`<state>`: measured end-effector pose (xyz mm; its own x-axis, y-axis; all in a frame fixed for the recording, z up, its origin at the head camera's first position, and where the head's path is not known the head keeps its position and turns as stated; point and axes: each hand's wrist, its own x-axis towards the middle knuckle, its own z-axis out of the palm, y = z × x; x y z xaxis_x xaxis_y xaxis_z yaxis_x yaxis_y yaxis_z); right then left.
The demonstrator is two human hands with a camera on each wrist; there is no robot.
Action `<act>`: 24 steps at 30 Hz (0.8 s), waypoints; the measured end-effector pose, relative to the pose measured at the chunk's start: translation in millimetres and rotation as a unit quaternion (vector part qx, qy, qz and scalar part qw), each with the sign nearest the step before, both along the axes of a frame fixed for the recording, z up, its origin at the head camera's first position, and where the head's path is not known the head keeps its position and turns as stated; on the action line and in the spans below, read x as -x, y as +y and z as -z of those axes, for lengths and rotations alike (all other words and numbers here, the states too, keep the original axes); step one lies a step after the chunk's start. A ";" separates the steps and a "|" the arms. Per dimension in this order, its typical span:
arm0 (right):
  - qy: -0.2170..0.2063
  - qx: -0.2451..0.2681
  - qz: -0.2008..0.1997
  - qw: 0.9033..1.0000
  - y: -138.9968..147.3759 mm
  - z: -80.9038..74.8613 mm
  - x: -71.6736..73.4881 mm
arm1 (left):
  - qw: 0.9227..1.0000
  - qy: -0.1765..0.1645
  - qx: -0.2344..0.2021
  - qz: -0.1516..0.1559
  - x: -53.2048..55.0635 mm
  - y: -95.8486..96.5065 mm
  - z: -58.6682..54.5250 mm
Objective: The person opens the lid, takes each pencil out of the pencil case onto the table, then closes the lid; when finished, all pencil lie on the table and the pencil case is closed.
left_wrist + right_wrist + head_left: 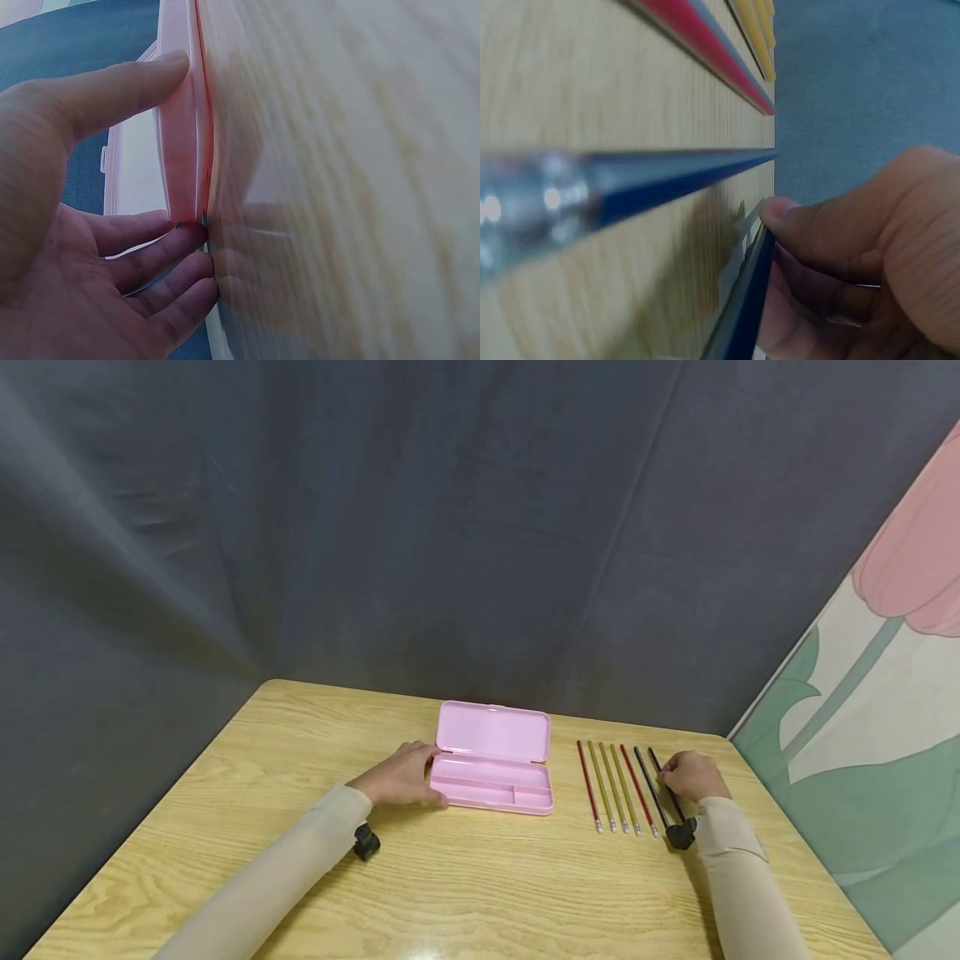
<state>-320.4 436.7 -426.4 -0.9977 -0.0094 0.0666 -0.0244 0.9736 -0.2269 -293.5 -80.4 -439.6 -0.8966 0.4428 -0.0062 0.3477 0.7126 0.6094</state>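
Observation:
An open pink pencil case (491,733) lies on the table with its lid folded back. My left hand (402,777) holds the case at its left end, the thumb (142,86) against its wall and the other fingers around the corner. At the right, my right hand (693,775) pinches a dark blue pencil (744,300) between thumb and fingers, low over the tabletop. Just left of it lies another dark blue pencil (651,787). Part of the held pencil is hidden by the hand.
Left of the dark pencils lie a red pencil (638,789), several yellow pencils (617,787) and another red pencil (589,787), roughly parallel, eraser ends toward me. The wooden table (465,885) ends at a dark curtain (450,527). A flower-patterned cloth (885,752) hangs at right.

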 end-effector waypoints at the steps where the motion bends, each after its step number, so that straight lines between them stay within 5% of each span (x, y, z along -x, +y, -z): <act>1: -0.002 -0.001 0.001 1.000 -0.8 -0.6 -0.1 | 1.000 0.000 0.001 -0.001 0.0 0.1 -0.5; 18: -0.030 0.025 0.011 0.999 6.0 2.6 -1.8 | 1.000 -0.005 -0.003 0.001 -1.4 0.6 0.2; 24: -0.021 0.013 -0.042 0.999 -7.3 -9.7 -7.1 | 1.000 -0.005 -0.004 0.001 -1.5 -0.3 -0.4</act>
